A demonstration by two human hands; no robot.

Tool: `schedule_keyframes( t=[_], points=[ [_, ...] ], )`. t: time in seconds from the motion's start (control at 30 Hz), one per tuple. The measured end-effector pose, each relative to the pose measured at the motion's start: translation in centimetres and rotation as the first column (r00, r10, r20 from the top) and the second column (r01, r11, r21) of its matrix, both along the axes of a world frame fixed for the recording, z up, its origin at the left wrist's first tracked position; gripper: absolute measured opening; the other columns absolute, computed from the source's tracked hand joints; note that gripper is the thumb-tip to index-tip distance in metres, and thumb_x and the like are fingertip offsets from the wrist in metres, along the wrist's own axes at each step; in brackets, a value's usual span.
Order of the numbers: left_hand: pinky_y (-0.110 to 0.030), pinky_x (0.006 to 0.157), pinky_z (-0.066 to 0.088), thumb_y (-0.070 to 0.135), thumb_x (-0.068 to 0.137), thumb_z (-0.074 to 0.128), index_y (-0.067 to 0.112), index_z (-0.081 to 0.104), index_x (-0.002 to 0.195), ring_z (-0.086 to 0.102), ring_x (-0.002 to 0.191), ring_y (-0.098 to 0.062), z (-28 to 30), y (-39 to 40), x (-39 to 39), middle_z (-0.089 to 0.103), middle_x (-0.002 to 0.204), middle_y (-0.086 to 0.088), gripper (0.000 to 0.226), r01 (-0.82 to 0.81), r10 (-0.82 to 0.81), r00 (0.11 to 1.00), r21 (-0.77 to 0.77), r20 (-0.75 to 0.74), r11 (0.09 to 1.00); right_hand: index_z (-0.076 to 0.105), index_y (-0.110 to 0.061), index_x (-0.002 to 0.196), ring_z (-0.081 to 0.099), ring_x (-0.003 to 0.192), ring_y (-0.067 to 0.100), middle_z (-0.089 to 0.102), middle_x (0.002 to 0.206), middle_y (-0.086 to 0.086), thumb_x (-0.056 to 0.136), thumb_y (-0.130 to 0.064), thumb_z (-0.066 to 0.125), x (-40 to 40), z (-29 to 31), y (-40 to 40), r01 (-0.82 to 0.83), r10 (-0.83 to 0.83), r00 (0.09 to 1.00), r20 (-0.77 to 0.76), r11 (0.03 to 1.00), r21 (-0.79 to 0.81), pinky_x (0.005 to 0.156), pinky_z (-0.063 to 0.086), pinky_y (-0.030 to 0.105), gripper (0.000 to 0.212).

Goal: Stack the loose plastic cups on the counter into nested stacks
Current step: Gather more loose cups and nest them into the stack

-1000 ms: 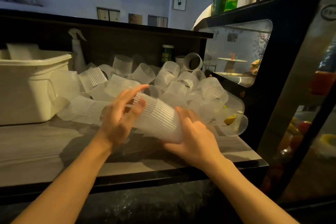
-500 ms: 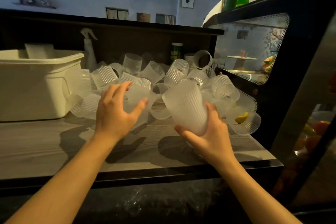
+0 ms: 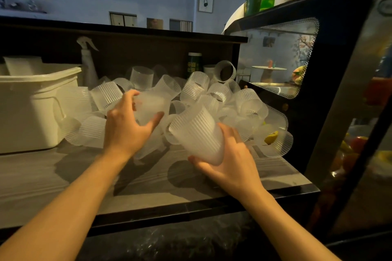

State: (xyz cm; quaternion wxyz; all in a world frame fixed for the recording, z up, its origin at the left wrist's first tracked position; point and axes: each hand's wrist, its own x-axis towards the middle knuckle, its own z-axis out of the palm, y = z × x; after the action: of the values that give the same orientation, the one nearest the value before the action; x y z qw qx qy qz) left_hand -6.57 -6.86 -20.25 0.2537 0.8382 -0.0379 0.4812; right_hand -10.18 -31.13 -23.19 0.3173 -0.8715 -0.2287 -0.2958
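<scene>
Tub [image 3: 38,99]: white plastic, at 9 o'clock on the counter [image 3: 42,178], against the left edge of the cup pile.
Spray bottle [image 3: 88,63]: upright behind the tub, near 10 o'clock, against the dark back panel.
Loose cups [image 3: 214,91]: ribbed, translucent, heaped across the back of the counter from the tub to the display case, lying on their sides and at all angles.
Left hand [image 3: 125,127]: fingers curled round a single cup [image 3: 148,108] at the front of the heap, thumb on its near side, fingertips over the top; cup blurred, so rim direction not clear.
Nested stack [image 3: 197,133]: just at 3 o'clock of the left hand's cup, tilted, open mouth toward 10 o'clock, base toward 5 o'clock, raised above the counter.
Right hand [image 3: 229,161]: cradling the stack's base from below and behind, fingers wrapped up its right side.
Gap between cup and stack: small, mouths close but apart.
Display case [image 3: 318,70]: black-framed, glass-sided, at 3 o'clock, touching the pile's right edge.
</scene>
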Motion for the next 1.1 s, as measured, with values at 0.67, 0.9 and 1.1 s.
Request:
schedule_keyframes(
  t=[0.67, 0.9, 1.1],
  points=[
    [-0.009, 0.078, 0.048, 0.035, 0.089, 0.052, 0.000, 0.048, 0.137, 0.056, 0.104, -0.001, 0.3, -2.8, -3.3, 0.053, 0.123, -0.001, 0.059, 0.582, -0.559, 0.803, -0.068, 0.207, 0.811, 0.025, -0.027, 0.133, 0.050, 0.092, 0.011, 0.047, 0.125, 0.000, 0.065, -0.076, 0.056, -0.1, 0.0, 0.8, 0.026, -0.023, 0.993, 0.114, 0.999, -0.033, 0.066, 0.049, 0.031, 0.090],
    [-0.014, 0.086, 0.048, 0.041, 0.091, 0.049, 0.007, 0.045, 0.140, 0.054, 0.114, -0.006, 0.3, -2.9, -3.4, 0.050, 0.130, 0.009, 0.059, 0.592, -0.575, 0.796, -0.039, 0.189, 0.805, 0.025, -0.026, 0.136, 0.057, 0.098, 0.016, 0.047, 0.126, -0.002, 0.067, -0.074, 0.058, 0.0, 0.0, 0.8, 0.024, -0.018, 0.992, 0.124, 0.999, -0.045, 0.070, 0.058, 0.039, 0.090],
    [-0.002, 0.075, 0.041, 0.038, 0.092, 0.049, 0.002, 0.045, 0.140, 0.055, 0.092, 0.001, 0.3, -3.2, -3.5, 0.054, 0.128, 0.003, 0.060, 0.573, -0.556, 0.805, -0.031, 0.208, 0.819, 0.026, -0.025, 0.138, 0.061, 0.097, 0.020, 0.050, 0.124, 0.000, 0.069, -0.074, 0.059, -0.2, 0.0, 1.0, 0.034, -0.026, 0.990, 0.141, 0.998, -0.048, 0.068, 0.059, 0.044, 0.090]
  ],
)
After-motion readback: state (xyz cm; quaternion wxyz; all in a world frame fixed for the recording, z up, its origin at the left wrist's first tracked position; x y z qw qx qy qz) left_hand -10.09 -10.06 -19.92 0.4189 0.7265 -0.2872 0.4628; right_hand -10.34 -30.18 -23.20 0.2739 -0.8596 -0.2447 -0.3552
